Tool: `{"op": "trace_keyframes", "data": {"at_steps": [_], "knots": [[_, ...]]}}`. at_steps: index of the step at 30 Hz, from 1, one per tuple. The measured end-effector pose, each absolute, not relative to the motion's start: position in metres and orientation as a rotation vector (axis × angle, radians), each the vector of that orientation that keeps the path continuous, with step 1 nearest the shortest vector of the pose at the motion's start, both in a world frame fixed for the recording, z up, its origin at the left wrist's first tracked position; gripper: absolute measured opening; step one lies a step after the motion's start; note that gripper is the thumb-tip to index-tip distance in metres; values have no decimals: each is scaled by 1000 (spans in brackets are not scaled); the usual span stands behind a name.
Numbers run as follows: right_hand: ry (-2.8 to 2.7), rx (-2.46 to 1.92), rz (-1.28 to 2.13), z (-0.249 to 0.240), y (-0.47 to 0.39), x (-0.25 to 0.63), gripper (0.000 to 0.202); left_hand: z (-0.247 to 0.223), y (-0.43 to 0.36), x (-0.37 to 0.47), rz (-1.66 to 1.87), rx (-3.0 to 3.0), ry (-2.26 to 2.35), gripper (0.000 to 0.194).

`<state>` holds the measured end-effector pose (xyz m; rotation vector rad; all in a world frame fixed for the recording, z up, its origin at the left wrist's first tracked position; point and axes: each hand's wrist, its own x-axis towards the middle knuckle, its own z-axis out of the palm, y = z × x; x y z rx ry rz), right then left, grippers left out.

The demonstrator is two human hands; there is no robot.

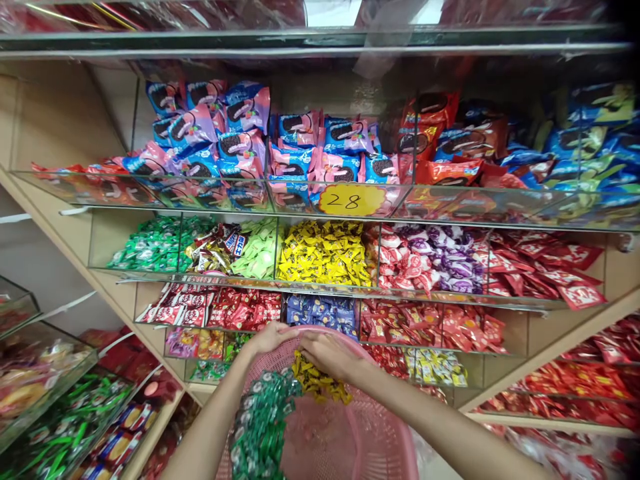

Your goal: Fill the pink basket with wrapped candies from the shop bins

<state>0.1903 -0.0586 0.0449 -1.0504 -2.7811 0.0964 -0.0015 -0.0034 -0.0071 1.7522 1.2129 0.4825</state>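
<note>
A pink plastic basket [345,427] is held in front of me, below the shelves. My left hand [270,338] is closed on its far rim, thumb side toward the middle. Inside the basket, my right hand [327,355] has its fingers curled down onto yellow-wrapped candies [325,385] near the far wall; the fingertips are partly hidden. Many green-wrapped candies [263,420] are heaped along the basket's left side, touching the yellow ones. Bare pink basket floor shows to the right of the green heap.
Tiered shelves with clear dividers face me. One compartment holds yellow-wrapped candies [325,253], another green-wrapped candies [150,241]. Above are packaged cookies [245,110] and a yellow price tag [353,199] marked 28. Glass bins [45,367] stand at the left.
</note>
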Motion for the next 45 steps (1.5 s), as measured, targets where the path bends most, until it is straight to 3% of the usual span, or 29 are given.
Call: {"op": "trace_keyframes", "data": {"at_steps": [13,31,38,41,45], "knots": [[-2991,-889,-418,19,-63,176,18,-4,-4,-1,465,1797,1243,52],[-2952,-920,-384,17,-69,179,14,1,-5,0,468,1797,1208,53],[-2951,-728,-323,1,-87,172,15,4,-8,2,469,1779,1241,52],[-2959,-798,-366,-4,-86,172,8,3,-9,1,466,1750,1243,52],[-2970,-919,-341,-1,-80,176,13,2,-9,0,479,1766,1247,53]]}}
